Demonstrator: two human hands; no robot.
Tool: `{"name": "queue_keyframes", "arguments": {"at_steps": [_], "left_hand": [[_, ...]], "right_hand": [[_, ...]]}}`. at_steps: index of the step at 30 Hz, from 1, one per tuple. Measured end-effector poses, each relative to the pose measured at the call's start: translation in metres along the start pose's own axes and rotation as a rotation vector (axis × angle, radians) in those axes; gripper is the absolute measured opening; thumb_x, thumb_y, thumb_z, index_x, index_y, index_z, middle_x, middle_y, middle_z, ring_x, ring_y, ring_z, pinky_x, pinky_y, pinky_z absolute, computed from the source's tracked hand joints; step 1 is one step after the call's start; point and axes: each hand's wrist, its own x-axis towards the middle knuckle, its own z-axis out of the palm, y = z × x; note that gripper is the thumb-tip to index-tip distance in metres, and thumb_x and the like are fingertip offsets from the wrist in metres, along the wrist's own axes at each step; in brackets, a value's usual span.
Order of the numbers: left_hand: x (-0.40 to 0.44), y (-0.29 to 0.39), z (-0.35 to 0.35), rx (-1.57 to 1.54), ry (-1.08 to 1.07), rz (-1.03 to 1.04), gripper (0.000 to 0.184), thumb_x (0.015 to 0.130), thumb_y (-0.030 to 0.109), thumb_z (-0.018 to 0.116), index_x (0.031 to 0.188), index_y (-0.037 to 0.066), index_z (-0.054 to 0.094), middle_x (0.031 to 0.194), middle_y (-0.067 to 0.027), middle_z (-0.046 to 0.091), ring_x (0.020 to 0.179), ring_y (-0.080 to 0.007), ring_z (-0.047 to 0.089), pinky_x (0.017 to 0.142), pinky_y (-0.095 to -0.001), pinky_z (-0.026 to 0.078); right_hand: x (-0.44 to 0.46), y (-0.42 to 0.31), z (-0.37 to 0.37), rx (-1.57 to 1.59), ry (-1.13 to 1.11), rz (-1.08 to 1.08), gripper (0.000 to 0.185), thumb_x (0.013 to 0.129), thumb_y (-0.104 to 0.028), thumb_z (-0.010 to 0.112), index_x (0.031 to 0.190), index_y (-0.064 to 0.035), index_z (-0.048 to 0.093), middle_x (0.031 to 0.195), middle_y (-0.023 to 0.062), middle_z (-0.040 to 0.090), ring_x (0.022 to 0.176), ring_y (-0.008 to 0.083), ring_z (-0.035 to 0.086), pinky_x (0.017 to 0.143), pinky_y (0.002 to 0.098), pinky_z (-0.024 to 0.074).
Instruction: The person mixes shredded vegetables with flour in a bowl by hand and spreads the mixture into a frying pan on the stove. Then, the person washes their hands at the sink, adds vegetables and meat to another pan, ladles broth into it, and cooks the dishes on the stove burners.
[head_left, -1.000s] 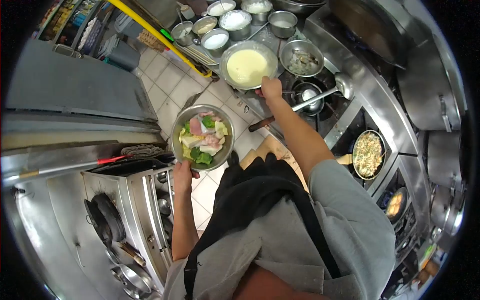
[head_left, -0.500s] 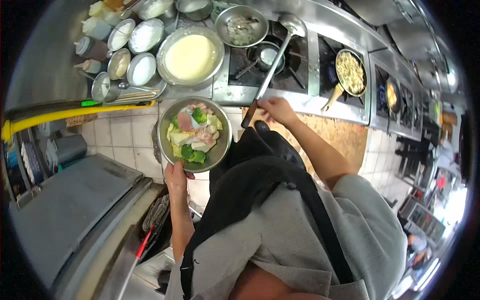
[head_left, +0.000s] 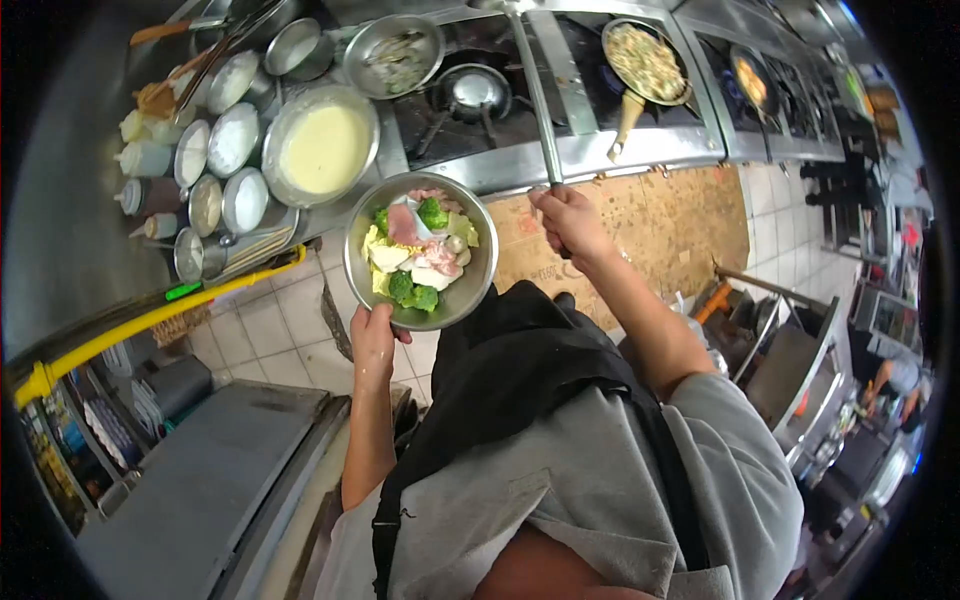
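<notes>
A steel bowl [head_left: 482, 272] is in front of me, its near rim gripped by my left hand [head_left: 374, 338]. In it lie broccoli florets [head_left: 433, 212], pale cut vegetables and pinkish pieces that look like raw meat or seafood. My right hand [head_left: 577, 226] is closed around the dark grip of a long-handled ladle [head_left: 546, 130]. The ladle stretches away over the stove front, and its head is partly cut off at the top edge of the view. Beyond it a burner [head_left: 474, 92] shows no pan on it.
A large bowl of pale yellow batter [head_left: 325, 148] stands left of the stove, among small bowls of white powder [head_left: 233, 140] and squeeze bottles [head_left: 145, 195]. A pan of food [head_left: 645, 62] sits on another burner, its handle [head_left: 628, 125] pointing toward me. A yellow pipe [head_left: 160, 322] runs along the counter's left front.
The ladle has swung forward, its head now at the back of the stove. My right hand grips its handle more fully. The bowl sits farther right in view as the camera turned.
</notes>
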Motion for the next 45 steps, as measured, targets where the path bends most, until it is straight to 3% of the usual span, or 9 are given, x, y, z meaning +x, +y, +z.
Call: {"name": "queue_keyframes", "arguments": {"at_steps": [7,9,12,21,23,27,31,36,45], "left_hand": [[-0.004,-0.017,0.05,-0.027,-0.002,-0.054,0.025,0.087,0.015,0.051,0.1,-0.005,0.056,0.076,-0.0104,0.06,0.051,-0.0176,0.053,0.047,-0.0298,0.043],[-0.016,-0.025,0.058,-0.006,-0.011,-0.058,0.025,0.087,0.016,0.051,0.101,-0.004,0.056,0.078,-0.0106,0.06,0.053,-0.0175,0.053,0.049,-0.0304,0.043],[-0.049,-0.037,0.074,-0.009,0.143,-0.083,0.026,0.087,0.017,0.052,0.102,-0.004,0.056,0.082,-0.0109,0.061,0.057,-0.017,0.054,0.05,-0.0308,0.043],[-0.123,-0.029,0.057,0.081,0.223,-0.083,0.019,0.089,0.012,0.05,0.102,-0.002,0.054,0.085,-0.0102,0.06,0.061,-0.0175,0.056,0.048,-0.0299,0.044],[-0.123,-0.02,0.049,0.143,0.148,-0.073,0.024,0.089,0.014,0.049,0.103,-0.005,0.054,0.083,-0.013,0.061,0.059,-0.0186,0.055,0.048,-0.0311,0.045],[-0.122,0.002,0.07,0.226,-0.085,-0.079,0.027,0.09,0.012,0.047,0.111,-0.005,0.054,0.09,-0.0116,0.063,0.063,-0.0175,0.059,0.045,-0.0297,0.045],[-0.098,-0.007,0.137,0.369,-0.384,-0.052,0.027,0.091,0.013,0.046,0.107,-0.005,0.057,0.084,-0.0096,0.064,0.056,-0.0157,0.057,0.046,-0.028,0.046],[-0.075,-0.03,0.275,0.643,-0.764,0.01,0.025,0.09,0.011,0.045,0.103,-0.006,0.057,0.074,-0.011,0.064,0.048,-0.0154,0.056,0.043,-0.0289,0.046],[-0.139,-0.087,0.567,0.981,-1.108,-0.025,0.024,0.093,0.016,0.047,0.102,-0.002,0.058,0.067,-0.0069,0.062,0.045,-0.0124,0.055,0.042,-0.027,0.045]], "right_hand": [[-0.057,-0.024,-0.079,-0.271,0.064,0.01,0.023,0.09,-0.024,0.066,0.083,-0.0045,0.057,0.059,-0.0007,0.049,0.042,0.0071,0.041,0.038,0.0251,0.0333],[-0.04,-0.006,-0.075,-0.382,0.09,-0.361,0.024,0.089,-0.022,0.066,0.085,0.0001,0.059,0.064,0.0031,0.055,0.05,0.0115,0.051,0.045,0.0292,0.0417],[0.036,0.044,-0.063,-0.521,0.162,-0.428,0.028,0.082,-0.025,0.069,0.088,0.0009,0.061,0.074,0.0127,0.064,0.057,0.0223,0.061,0.057,0.0375,0.0513],[0.064,0.042,-0.021,-0.239,-0.09,0.031,0.036,0.084,-0.038,0.064,0.091,-0.0033,0.064,0.084,0.016,0.068,0.077,0.0308,0.068,0.074,0.0411,0.053],[0.061,0.049,-0.027,-0.754,-0.04,-0.188,0.045,0.087,-0.048,0.059,0.096,-0.0041,0.066,0.088,0.0171,0.069,0.091,0.0316,0.067,0.081,0.0417,0.0515],[-0.013,0.048,-0.112,-0.435,-0.189,-0.248,0.065,0.09,-0.061,0.05,0.119,-0.0044,0.063,0.104,0.0173,0.069,0.094,0.0282,0.068,0.077,0.041,0.0536],[-0.125,0.051,-0.208,-0.016,-0.555,0.04,0.081,0.091,-0.064,0.049,0.146,-0.0065,0.034,0.121,0.0176,0.061,0.085,0.0203,0.068,0.065,0.0321,0.0578],[-0.191,0.105,-0.283,0.018,-0.072,0.194,0.047,0.09,-0.026,0.059,0.127,0.0023,0.05,0.096,0.0134,0.068,0.07,0.0198,0.067,0.059,0.032,0.0575],[-0.275,0.151,-0.473,0.468,0.464,0.103,0.032,0.087,-0.015,0.052,0.104,0.0108,0.06,0.074,0.0142,0.066,0.05,0.017,0.061,0.047,0.0284,0.0518]]}}
